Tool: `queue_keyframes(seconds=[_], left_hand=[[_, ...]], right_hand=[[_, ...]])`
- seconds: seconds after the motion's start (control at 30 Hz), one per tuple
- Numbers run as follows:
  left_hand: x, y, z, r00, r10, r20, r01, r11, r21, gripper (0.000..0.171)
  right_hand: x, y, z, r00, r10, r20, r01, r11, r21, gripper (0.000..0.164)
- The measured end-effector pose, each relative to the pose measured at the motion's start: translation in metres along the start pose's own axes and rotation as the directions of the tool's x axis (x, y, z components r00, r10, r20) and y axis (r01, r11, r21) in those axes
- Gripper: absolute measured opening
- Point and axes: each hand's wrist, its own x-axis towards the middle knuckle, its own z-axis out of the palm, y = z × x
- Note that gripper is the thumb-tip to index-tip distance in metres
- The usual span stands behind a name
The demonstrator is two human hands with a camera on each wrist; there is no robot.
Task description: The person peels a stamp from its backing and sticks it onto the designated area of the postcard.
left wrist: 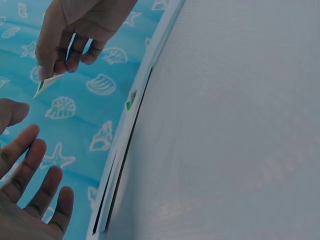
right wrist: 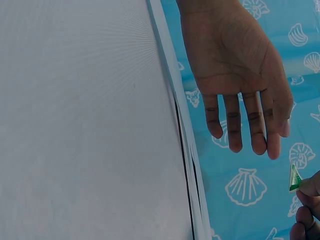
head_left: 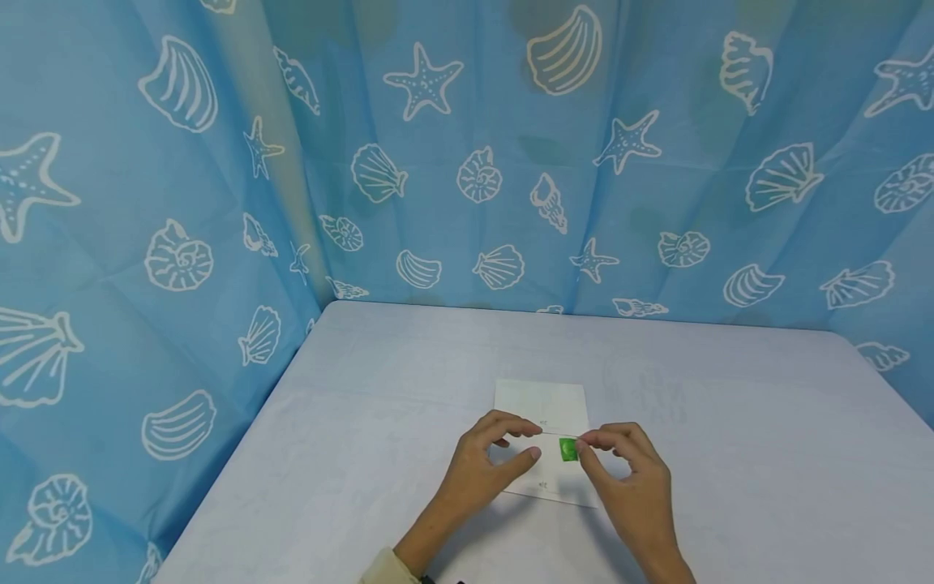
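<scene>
While the right hand [head_left: 642,488] pinches the green square [head_left: 567,449] by its edge above the white paper [head_left: 541,404] (probably to keep its face uncovered), the left hand [head_left: 474,466], fingers loosely parted, holds nothing nearby.

Nothing can be read; the green marks [head_left: 543,485] on the white paper [head_left: 536,399] are too small.

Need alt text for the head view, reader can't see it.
A person's right-hand grip pinches a small green square, seen against white paper on a pale table. The left-hand grip faces it, thumb and fingers apart, holding nothing. Behind hangs a blue curtain printed with white shells and starfish.
</scene>
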Motion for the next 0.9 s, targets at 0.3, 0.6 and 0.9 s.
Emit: queue_keyframes(seconds=[0.3,0.6,0.9], left_hand=[[-0.0009,0.0029,0.0014,1.0,0.003,0.02,-0.003,1.0,-0.021,0.024],[-0.0018,0.004,0.004,1.0,0.017,0.01,-0.017,1.0,-0.016,0.023],[-0.0022,0.002,0.0073,0.999,0.04,0.015,-0.04,0.999,-0.004,0.014]], right_hand=[[-0.0016,0.0013,0.0033,1.0,-0.019,0.021,0.018,0.999,0.029,0.015],[-0.0052,0.0002,0.0067,0.998,-0.045,0.037,0.045,0.999,0.012,0.016],[-0.0082,0.0,0.009,0.997,-0.055,0.057,0.053,0.998,0.038,0.018]])
